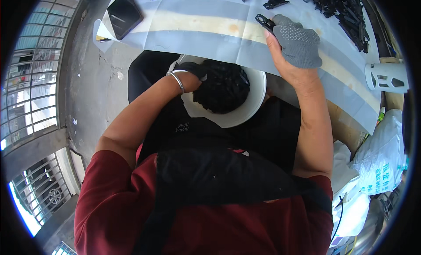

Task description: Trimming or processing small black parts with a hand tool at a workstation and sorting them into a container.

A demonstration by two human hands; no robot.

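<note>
My right hand, in a grey glove with pale dots and bare fingertips, is closed on a small black plastic part with an opening near its tip. It is above the near side of the covered table. My left hand wears a dark glove and a silver bangle at the wrist. It reaches into a white bucket between my legs, at the left side of a heap of black plastic pieces. Its fingers blend into the dark pieces, so their grip is hidden.
White sheeting covers the table. A dark phone-like slab lies at its left end. Loose black parts line the far edge, with a larger pile at right. A white perforated container and plastic bags are at right.
</note>
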